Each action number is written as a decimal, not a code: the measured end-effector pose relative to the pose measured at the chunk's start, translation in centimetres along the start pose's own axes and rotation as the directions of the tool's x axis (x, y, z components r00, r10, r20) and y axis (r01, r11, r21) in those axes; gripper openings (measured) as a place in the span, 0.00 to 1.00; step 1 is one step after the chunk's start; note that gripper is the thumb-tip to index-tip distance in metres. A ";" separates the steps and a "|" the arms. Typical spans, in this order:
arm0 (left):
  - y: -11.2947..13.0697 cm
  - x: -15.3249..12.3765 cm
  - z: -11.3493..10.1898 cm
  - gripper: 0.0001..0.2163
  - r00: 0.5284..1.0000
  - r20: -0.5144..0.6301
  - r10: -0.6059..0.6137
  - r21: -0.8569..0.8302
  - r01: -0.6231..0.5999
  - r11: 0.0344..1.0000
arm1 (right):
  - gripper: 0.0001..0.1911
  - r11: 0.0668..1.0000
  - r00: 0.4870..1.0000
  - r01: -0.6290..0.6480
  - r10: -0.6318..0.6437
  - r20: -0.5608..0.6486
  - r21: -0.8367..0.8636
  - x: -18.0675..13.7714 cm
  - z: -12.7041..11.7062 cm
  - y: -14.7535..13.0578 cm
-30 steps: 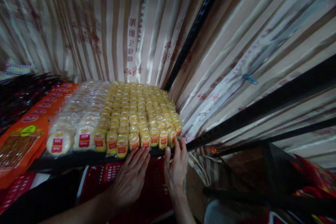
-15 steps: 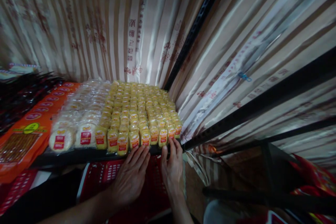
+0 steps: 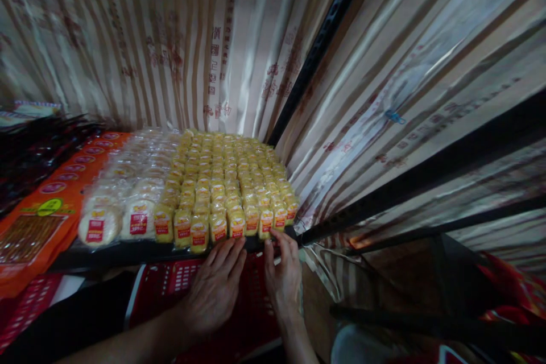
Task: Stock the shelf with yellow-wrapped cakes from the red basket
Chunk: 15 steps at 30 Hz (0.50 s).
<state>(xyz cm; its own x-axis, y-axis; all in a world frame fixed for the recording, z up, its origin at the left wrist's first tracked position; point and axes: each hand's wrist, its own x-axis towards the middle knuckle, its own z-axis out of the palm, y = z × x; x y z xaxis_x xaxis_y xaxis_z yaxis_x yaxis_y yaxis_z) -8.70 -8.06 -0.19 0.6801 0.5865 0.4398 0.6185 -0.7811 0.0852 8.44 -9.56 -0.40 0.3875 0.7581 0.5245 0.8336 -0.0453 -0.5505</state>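
Rows of small yellow snack packs (image 3: 230, 176) with red labels stand upright on a dark shelf (image 3: 140, 251). My left hand (image 3: 216, 284) lies open at the shelf's front edge, fingers stretched toward the front packs; whether the fingertips touch them I cannot tell. Just to its right, my right hand (image 3: 283, 270) rests open near the right-hand front packs, with its thumb apart and its fingers slightly bent. Neither hand grips a pack. Left of the yellow rows stand clear-wrapped round white crackers (image 3: 139, 219) with red labels.
An orange snack bag (image 3: 46, 210) and dark shiny packages (image 3: 38, 153) lie farther left. Below the shelf sits a red basket (image 3: 162, 287). Black metal rails (image 3: 405, 176) and pale printed curtains (image 3: 191, 40) bound the back and right side.
My right hand has drawn slightly down and to the right, its fingers bending a little more at the shelf edge. My left hand has barely moved, and the packs look almost the same.
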 end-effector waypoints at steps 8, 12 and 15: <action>-0.1 -0.1 -0.1 0.19 1.000 0.021 0.012 -0.002 -0.012 1.000 | 0.14 0.999 0.999 0.039 -0.039 0.020 -0.001 0.2 1.3 -0.5; -0.1 -0.1 -0.3 0.19 1.000 0.019 0.009 0.000 -0.009 1.000 | 0.13 0.998 0.999 0.043 -0.043 0.006 0.043 0.4 1.4 -0.8; -0.1 0.0 -0.2 0.19 1.000 0.022 0.008 -0.005 -0.008 1.000 | 0.13 0.998 0.999 0.046 -0.047 0.025 0.048 0.4 1.1 -0.7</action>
<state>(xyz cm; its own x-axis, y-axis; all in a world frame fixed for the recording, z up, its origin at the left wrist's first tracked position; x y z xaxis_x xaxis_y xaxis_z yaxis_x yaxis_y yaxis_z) -8.87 -8.00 0.02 0.6932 0.5849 0.4211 0.6115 -0.7866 0.0859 7.52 -8.52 -0.53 0.3377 0.7757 0.5332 0.8305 0.0211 -0.5566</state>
